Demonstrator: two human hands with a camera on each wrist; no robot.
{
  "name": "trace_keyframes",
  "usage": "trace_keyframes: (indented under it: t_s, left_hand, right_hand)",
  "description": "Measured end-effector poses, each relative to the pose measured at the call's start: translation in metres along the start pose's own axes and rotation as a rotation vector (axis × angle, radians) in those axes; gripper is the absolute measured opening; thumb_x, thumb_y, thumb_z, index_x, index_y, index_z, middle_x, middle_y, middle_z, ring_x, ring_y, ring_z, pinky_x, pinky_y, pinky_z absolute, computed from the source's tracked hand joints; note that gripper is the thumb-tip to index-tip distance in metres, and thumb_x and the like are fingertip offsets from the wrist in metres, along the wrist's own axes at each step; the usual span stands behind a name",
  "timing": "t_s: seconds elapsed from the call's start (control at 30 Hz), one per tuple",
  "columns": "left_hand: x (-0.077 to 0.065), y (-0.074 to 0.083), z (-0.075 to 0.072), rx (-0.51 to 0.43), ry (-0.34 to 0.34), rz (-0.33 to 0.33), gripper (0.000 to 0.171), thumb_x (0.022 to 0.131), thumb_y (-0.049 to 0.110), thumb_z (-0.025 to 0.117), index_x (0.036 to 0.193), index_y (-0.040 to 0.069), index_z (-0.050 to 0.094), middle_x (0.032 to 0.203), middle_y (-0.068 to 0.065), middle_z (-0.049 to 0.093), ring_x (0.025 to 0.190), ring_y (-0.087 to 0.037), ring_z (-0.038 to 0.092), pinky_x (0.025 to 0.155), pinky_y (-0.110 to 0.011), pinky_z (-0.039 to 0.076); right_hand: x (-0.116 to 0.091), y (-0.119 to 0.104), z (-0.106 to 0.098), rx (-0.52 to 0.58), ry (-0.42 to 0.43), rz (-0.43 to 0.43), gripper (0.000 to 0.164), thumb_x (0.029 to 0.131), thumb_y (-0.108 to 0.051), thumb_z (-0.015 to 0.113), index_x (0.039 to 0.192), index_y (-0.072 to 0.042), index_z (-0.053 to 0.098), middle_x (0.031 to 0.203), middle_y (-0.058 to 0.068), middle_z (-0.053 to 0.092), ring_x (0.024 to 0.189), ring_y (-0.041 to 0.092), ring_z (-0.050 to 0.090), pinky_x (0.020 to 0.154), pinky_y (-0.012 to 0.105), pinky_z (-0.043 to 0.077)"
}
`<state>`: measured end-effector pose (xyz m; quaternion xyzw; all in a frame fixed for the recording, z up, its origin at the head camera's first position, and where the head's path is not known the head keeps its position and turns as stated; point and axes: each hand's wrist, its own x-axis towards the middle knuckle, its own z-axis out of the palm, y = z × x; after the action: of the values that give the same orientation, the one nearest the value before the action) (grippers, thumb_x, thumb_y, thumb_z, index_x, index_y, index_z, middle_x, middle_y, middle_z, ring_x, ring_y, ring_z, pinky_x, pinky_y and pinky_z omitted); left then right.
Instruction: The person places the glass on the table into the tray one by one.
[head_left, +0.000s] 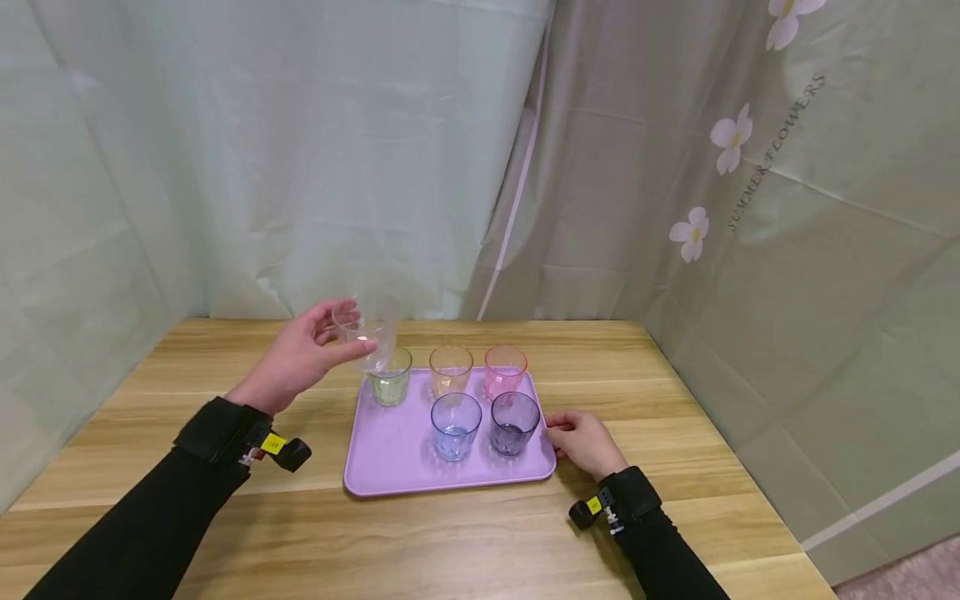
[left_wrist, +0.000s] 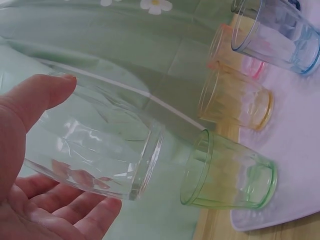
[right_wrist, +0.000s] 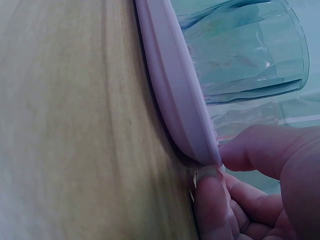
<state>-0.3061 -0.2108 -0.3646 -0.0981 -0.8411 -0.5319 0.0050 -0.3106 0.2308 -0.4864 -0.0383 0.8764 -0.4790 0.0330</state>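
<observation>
In the head view my left hand holds a clear glass in the air, above the far left corner of a purple tray. The left wrist view shows thumb and fingers on opposite sides of that clear glass, its base beside the green glass. At the tray's right edge, my right hand pinches the rim between thumb and finger, seen closely in the right wrist view. Standing on the tray are a green, a yellow and a pink glass behind, with a blue and a dark grey glass in front.
A wooden table lies under the tray. Pale green curtains hang along its far and left sides, and a flowered curtain hangs on the right.
</observation>
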Motion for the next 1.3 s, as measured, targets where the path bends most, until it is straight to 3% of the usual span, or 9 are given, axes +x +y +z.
trace_keyframes:
  t_s: [0.57, 0.97, 1.2, 1.3]
  left_hand:
    - [-0.019, 0.001, 0.003, -0.009, -0.012, 0.007, 0.095, 0.100, 0.041, 0.082, 0.173, 0.011, 0.029, 0.168, -0.021, 0.047, 0.159, -0.049, 0.041, 0.124, -0.069, 0.045]
    - [-0.027, -0.002, 0.006, -0.002, -0.012, 0.007, 0.093, 0.100, 0.038, 0.083, 0.173, 0.011, 0.032, 0.169, -0.022, 0.048, 0.156, -0.046, 0.047, 0.118, -0.059, 0.054]
    - [-0.032, -0.002, 0.008, -0.014, -0.023, 0.024, 0.088, 0.100, 0.033, 0.084, 0.171, 0.012, 0.036, 0.166, -0.022, 0.050, 0.154, -0.046, 0.050, 0.114, -0.047, 0.057]
    - [-0.035, -0.002, 0.010, -0.023, -0.026, 0.024, 0.088, 0.099, 0.033, 0.084, 0.170, 0.013, 0.037, 0.164, -0.021, 0.051, 0.153, -0.046, 0.051, 0.108, -0.034, 0.059]
  right_hand:
    - [-0.002, -0.005, -0.001, -0.016, 0.005, 0.010, 0.023, 0.098, -0.007, 0.074, 0.116, 0.008, 0.077, 0.097, 0.013, 0.079, 0.077, 0.015, 0.070, 0.068, 0.026, 0.062]
    - [-0.002, -0.007, 0.000, -0.012, 0.007, 0.029, 0.023, 0.099, -0.007, 0.073, 0.116, 0.008, 0.077, 0.097, 0.012, 0.079, 0.078, 0.015, 0.071, 0.070, 0.027, 0.063]
    - [-0.004, -0.007, 0.000, -0.015, 0.008, 0.033, 0.022, 0.099, -0.007, 0.073, 0.116, 0.007, 0.077, 0.098, 0.011, 0.079, 0.079, 0.015, 0.071, 0.070, 0.028, 0.063]
    - [-0.005, -0.007, 0.000, -0.020, 0.013, 0.030, 0.022, 0.099, -0.007, 0.073, 0.115, 0.007, 0.077, 0.098, 0.011, 0.079, 0.079, 0.015, 0.071, 0.070, 0.028, 0.063]
